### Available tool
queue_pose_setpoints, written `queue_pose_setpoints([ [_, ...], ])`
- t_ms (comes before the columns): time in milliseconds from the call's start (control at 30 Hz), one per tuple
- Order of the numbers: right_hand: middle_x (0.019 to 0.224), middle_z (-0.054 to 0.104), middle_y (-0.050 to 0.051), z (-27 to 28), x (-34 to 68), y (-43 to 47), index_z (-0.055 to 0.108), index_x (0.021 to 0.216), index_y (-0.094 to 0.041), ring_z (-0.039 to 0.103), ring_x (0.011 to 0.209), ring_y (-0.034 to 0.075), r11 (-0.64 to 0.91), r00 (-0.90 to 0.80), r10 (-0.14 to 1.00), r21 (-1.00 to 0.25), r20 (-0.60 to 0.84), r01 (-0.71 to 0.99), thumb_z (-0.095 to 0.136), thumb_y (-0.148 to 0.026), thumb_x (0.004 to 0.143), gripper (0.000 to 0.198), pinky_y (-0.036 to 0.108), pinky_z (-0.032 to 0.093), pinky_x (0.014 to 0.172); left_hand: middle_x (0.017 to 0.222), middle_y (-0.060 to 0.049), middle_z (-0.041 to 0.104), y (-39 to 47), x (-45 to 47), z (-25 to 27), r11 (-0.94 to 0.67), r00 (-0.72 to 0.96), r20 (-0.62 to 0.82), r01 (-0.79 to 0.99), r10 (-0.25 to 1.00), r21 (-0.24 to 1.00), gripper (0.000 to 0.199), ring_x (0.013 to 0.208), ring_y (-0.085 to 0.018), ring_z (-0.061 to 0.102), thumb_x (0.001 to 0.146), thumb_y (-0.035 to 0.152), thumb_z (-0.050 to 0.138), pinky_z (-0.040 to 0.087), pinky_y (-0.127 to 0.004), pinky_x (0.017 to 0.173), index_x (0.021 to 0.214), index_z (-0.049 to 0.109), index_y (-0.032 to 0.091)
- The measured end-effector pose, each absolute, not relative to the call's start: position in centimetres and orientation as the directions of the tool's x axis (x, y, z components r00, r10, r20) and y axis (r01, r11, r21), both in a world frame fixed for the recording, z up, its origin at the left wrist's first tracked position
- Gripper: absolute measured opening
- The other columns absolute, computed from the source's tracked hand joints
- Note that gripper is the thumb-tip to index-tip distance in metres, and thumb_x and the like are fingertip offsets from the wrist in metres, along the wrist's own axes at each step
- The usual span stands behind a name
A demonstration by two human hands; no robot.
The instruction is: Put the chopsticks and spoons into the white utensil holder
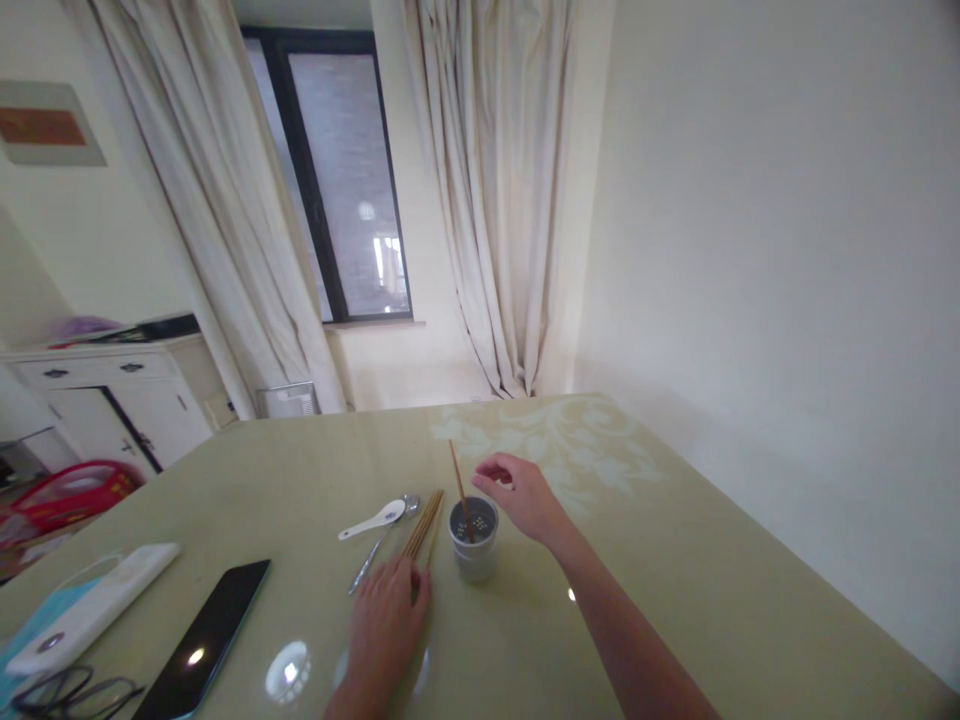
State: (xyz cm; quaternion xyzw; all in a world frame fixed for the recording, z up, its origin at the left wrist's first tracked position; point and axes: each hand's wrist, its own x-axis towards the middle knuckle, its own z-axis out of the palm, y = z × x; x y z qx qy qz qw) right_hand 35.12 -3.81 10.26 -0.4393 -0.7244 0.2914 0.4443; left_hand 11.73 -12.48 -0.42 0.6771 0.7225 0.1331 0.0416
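A grey cup (pixel 475 568) with holes in its inner base stands on the table. One brown chopstick (pixel 460 484) leans upright in it, its top above the rim. My right hand (pixel 521 492) hovers just right of the cup, fingers bent and a little apart from the chopstick, holding nothing. Left of the cup lies a bundle of chopsticks (pixel 424 525); the fingers of my left hand (pixel 388 605) close over its near end, hiding the tips. Beside the bundle are a white spoon (pixel 379 520) and a metal spoon (pixel 367 568).
A black phone (pixel 210 635), a white oblong device (pixel 97 608), a blue item (pixel 56 620) and a dark cable (pixel 71 690) lie at the left of the table (pixel 637 620). A wall rises along the right edge. A red basket (pixel 75 495) and white cabinet (pixel 82 420) stand beyond the left edge.
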Motion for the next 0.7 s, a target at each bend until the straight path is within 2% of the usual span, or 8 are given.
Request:
queue_pose_setpoints([
  [67,0.098,0.083,0.006,11.0,35.3,-4.4,0.080,0.096,-0.022,0.077,0.093,0.023,0.468,-0.201,0.884,-0.802,0.423,0.372,0.075,-0.031,0.093,0.011,0.034,0.056,0.084,0.093,-0.008,0.078,-12.3,11.3,0.6,0.064,-0.113,0.136,0.945,0.984,0.320,0.033,0.096,-0.027,0.074,0.104,0.037,0.044,0.053,-0.039,0.091,0.084,0.068,0.026],
  [167,0.098,0.083,0.006,12.3,35.4,-5.2,0.080,0.095,-0.023,0.075,0.091,0.023,0.494,-0.173,0.869,-0.786,0.464,0.371,0.073,-0.035,0.096,0.015,0.034,0.056,0.083,0.086,-0.005,0.079,-12.0,10.6,3.2,0.078,-0.229,0.191,0.809,0.954,0.583,0.040,0.080,-0.024,0.074,0.105,0.050,0.040,0.054,-0.034,0.077,0.086,0.066,0.027],
  [233,0.098,0.083,0.006,13.1,35.0,-5.7,0.079,0.095,-0.023,0.075,0.090,0.022,0.509,-0.162,0.860,-0.794,0.483,0.333,0.068,-0.039,0.100,0.020,0.033,0.056,0.081,0.084,-0.003,0.079,-11.9,10.6,5.6,0.002,-0.280,0.255,0.677,0.925,0.736,0.046,0.071,-0.022,0.070,0.102,0.063,0.043,0.053,-0.032,0.070,0.092,0.067,0.026],
  [267,0.099,0.083,0.005,13.6,34.6,-5.9,0.079,0.097,-0.023,0.075,0.091,0.022,0.517,-0.160,0.856,-0.803,0.492,0.297,0.066,-0.041,0.102,0.023,0.032,0.056,0.081,0.082,-0.003,0.078,-11.8,10.9,7.0,-0.070,-0.276,0.311,0.634,0.909,0.770,0.048,0.070,-0.021,0.069,0.100,0.067,0.046,0.052,-0.031,0.070,0.096,0.068,0.025],
  [367,0.096,0.081,0.004,14.7,33.3,-6.5,0.076,0.101,-0.022,0.075,0.090,0.021,0.534,-0.149,0.844,-0.833,0.515,0.144,0.061,-0.042,0.104,0.025,0.031,0.057,0.082,0.077,-0.001,0.074,-11.4,12.6,10.7,-0.276,-0.114,0.428,0.612,0.897,0.741,0.048,0.073,-0.020,0.065,0.096,0.069,0.055,0.051,-0.030,0.073,0.086,0.067,0.024],
  [500,0.082,0.075,0.002,15.2,33.0,-6.9,0.073,0.098,-0.021,0.074,0.078,0.019,0.543,-0.086,0.838,-0.839,0.539,0.040,0.061,-0.041,0.104,0.024,0.029,0.057,0.076,0.082,-0.002,0.074,-9.6,13.8,12.9,-0.397,0.094,0.438,0.618,0.894,0.678,0.041,0.077,-0.020,0.065,0.102,0.059,0.049,0.049,-0.030,0.076,0.088,0.067,0.024],
  [600,0.082,0.074,0.003,14.8,34.3,-6.4,0.077,0.109,-0.020,0.073,0.077,0.020,0.530,-0.046,0.848,-0.844,0.528,0.086,0.058,-0.042,0.104,0.029,0.030,0.058,0.076,0.091,-0.005,0.076,-7.5,12.6,11.7,-0.323,0.133,0.343,0.741,0.930,0.589,0.038,0.085,-0.021,0.068,0.107,0.046,0.040,0.048,-0.031,0.081,0.093,0.067,0.023],
  [700,0.083,0.074,0.004,13.8,35.5,-5.4,0.078,0.119,-0.019,0.072,0.079,0.021,0.494,-0.021,0.868,-0.857,0.497,0.147,0.057,-0.041,0.103,0.035,0.032,0.060,0.078,0.099,-0.007,0.078,-5.7,10.9,9.1,-0.137,0.106,0.103,0.921,0.989,0.366,0.026,0.094,-0.022,0.070,0.105,0.032,0.046,0.046,-0.031,0.082,0.094,0.067,0.022],
])
